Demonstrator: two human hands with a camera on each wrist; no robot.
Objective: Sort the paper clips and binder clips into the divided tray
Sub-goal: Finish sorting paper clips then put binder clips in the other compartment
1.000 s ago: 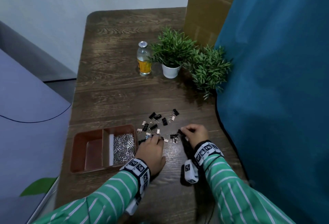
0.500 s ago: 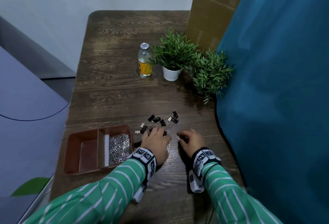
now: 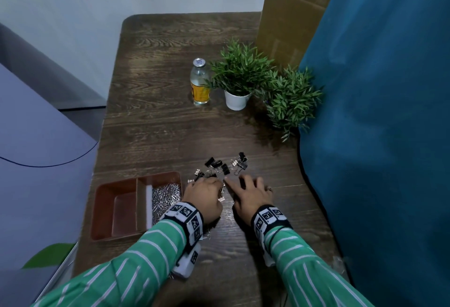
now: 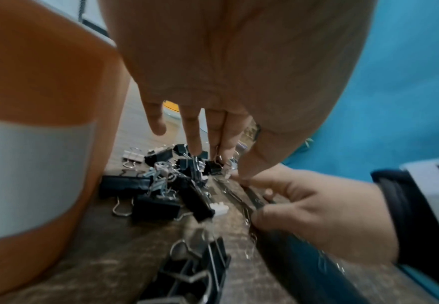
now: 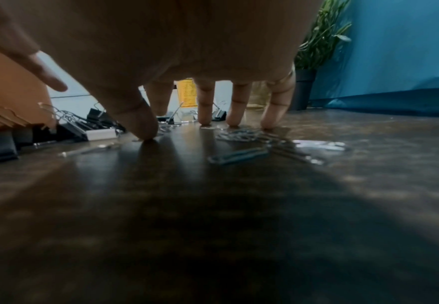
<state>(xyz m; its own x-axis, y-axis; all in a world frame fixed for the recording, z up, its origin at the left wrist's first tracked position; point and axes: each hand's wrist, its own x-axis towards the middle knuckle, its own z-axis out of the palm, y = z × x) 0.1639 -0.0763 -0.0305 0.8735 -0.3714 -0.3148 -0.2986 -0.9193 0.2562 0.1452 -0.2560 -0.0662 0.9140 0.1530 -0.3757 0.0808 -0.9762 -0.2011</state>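
An orange-brown divided tray (image 3: 114, 209) lies at the table's front left, with silver paper clips (image 3: 166, 194) heaped in its right compartment. Black and white binder clips (image 3: 225, 166) are scattered just beyond my hands. My left hand (image 3: 203, 192) hovers beside the tray wall (image 4: 31, 102). Its straight fingers (image 4: 195, 144) touch the binder clips (image 4: 158, 203). My right hand (image 3: 246, 185) is spread flat, with its fingertips (image 5: 235, 121) pressing loose paper clips (image 5: 241, 135) against the wood. More binder clips (image 5: 83, 127) lie left of its thumb.
A glass bottle (image 3: 200, 82) with yellow liquid and two potted plants (image 3: 237, 75) (image 3: 289, 102) stand further back. A cardboard box (image 3: 292, 14) is at the far right corner. A blue curtain (image 3: 377, 111) runs along the table's right edge.
My right hand has uncurled and spread flat onto the paper clips. My left hand has moved forward onto the binder clips, close to the right hand.
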